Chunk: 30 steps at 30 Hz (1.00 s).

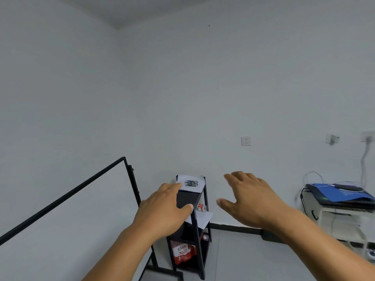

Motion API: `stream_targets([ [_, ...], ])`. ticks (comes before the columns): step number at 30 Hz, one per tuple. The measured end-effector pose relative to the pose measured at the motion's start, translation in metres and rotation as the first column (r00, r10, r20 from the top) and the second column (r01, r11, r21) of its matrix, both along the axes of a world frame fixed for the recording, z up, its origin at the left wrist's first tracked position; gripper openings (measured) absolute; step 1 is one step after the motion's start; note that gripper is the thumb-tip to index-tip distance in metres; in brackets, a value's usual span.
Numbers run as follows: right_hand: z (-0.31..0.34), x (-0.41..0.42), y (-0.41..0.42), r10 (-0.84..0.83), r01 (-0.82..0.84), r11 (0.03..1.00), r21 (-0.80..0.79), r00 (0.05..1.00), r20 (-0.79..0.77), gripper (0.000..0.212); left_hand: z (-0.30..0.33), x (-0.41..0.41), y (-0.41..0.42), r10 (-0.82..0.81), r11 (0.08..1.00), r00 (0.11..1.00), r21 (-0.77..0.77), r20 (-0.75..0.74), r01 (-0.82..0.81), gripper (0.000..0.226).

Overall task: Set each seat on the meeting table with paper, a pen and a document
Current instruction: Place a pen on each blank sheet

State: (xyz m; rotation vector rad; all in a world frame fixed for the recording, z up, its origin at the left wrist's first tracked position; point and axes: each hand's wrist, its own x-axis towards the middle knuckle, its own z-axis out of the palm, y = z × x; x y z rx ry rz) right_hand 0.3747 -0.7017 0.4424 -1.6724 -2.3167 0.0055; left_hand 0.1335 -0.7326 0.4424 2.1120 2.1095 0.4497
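A narrow black shelf rack [199,230] stands against the far wall. On its top lies a white printed document [190,183] with dark print in its middle. More white paper [200,218] sticks out from the shelf below. My left hand [162,209] hovers over the rack's top, fingers relaxed, fingertips near the document's near edge. My right hand [249,197] is held out in the air to the right of the rack, fingers spread, holding nothing. No pen or meeting table is in view.
A black-framed whiteboard on a wheeled stand [67,211] fills the lower left. A red bottle pack [183,253] sits on the rack's bottom shelf, a bottle [202,207] on the middle one. At right stands a white cart [341,218] with a blue folder, devices and cables.
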Motion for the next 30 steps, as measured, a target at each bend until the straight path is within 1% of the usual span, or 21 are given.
stream_targets([
  [1, -0.002, 0.0, 0.006, -0.01, 0.011, 1.0, -0.008, 1.0, 0.011, 0.078, -0.003, -0.001, 0.007, 0.005, 1.0, 1.0, -0.014, 0.003, -0.005, 0.078],
  [4, -0.015, 0.001, 0.07, -0.022, 0.023, 0.999, -0.035, 1.0, 0.021, 0.078, -0.019, -0.004, 0.079, -0.025, 0.999, 0.998, -0.021, 0.052, 0.026, 0.08],
  [7, -0.031, -0.01, 0.15, -0.023, 0.026, 0.998, -0.054, 0.998, 0.053, 0.078, -0.037, -0.015, 0.166, -0.032, 0.999, 0.993, -0.021, 0.116, 0.035, 0.08],
  [12, -0.038, -0.028, 0.272, -0.025, 0.035, 0.996, -0.082, 0.993, 0.114, 0.078, -0.053, -0.029, 0.297, -0.06, 0.997, 0.987, -0.048, 0.149, 0.068, 0.082],
  [16, -0.034, -0.03, 0.348, -0.027, 0.042, 0.993, -0.11, 0.99, 0.135, 0.08, -0.048, -0.034, 0.373, -0.079, 0.993, 0.99, -0.08, 0.118, 0.089, 0.081],
  [19, -0.032, -0.029, 0.403, -0.026, 0.039, 0.993, -0.114, 0.993, 0.118, 0.08, -0.042, -0.039, 0.426, -0.079, 0.992, 0.993, -0.09, 0.084, 0.087, 0.08],
  [24, -0.041, -0.023, 0.487, 0.016, -0.005, 0.994, -0.11, 0.995, 0.097, 0.081, -0.041, -0.042, 0.504, -0.024, 0.993, 0.999, -0.112, 0.045, 0.028, 0.084],
  [27, -0.055, -0.015, 0.55, 0.081, -0.069, 0.99, -0.121, 0.992, 0.096, 0.08, -0.049, -0.033, 0.551, 0.029, 0.991, 0.999, -0.133, 0.026, -0.025, 0.084],
  [30, -0.071, -0.005, 0.612, 0.149, -0.135, 0.982, -0.13, 0.983, 0.104, 0.075, -0.058, -0.018, 0.596, 0.088, 0.985, 0.996, -0.151, 0.001, -0.087, 0.083],
])
